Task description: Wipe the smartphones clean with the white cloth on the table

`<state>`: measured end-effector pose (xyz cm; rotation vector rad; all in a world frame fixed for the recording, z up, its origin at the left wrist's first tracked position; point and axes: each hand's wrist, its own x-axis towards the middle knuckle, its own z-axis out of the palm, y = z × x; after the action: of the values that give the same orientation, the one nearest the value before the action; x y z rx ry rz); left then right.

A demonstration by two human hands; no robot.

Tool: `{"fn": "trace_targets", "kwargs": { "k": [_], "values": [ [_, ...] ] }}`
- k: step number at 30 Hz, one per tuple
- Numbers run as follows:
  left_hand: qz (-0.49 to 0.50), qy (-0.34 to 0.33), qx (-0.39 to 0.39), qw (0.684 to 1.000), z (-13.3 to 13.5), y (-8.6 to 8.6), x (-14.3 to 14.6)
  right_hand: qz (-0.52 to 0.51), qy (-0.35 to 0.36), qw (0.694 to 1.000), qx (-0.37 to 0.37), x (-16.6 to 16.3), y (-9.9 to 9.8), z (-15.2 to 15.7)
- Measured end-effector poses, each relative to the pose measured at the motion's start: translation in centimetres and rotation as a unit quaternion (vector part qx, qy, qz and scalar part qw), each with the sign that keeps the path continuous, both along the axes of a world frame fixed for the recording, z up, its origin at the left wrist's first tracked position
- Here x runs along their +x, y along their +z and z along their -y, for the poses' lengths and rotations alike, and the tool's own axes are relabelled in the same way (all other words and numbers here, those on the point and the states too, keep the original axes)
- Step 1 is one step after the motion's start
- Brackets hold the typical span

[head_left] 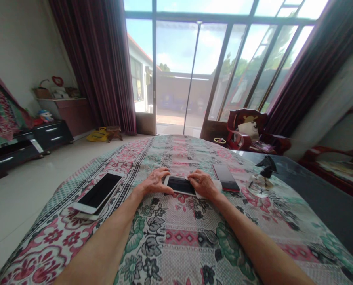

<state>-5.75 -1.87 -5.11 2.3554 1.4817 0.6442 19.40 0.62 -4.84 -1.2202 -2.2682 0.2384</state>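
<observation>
A white phone with a dark screen lies flat on the flowered cloth in front of me. My left hand grips its left end, fingers curled over the edge. My right hand rests on its right end, fingers bent and pressing a white cloth or tissue against it. A red-edged phone lies just right of my right hand. At the left, a larger white phone sits stacked on another device.
A small glass dish with a dark object stands at the right. Beyond it lies a dark tabletop. Red wooden chairs, a low black cabinet and a glass door with dark curtains surround the table.
</observation>
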Motion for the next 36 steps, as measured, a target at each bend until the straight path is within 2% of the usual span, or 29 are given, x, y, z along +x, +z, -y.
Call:
{"fn": "trace_targets", "kwargs": {
  "k": [13, 36],
  "values": [
    [0.006, -0.010, 0.018, 1.000, -0.28, -0.43, -0.08, -0.009, 0.002, 1.000, 0.004, 0.07, -0.34, -0.30],
    [-0.001, 0.016, 0.000, 1.000, 0.00, -0.66, 0.03, -0.010, -0.004, 1.000, 0.013, 0.10, -0.37, 0.03]
  ]
}}
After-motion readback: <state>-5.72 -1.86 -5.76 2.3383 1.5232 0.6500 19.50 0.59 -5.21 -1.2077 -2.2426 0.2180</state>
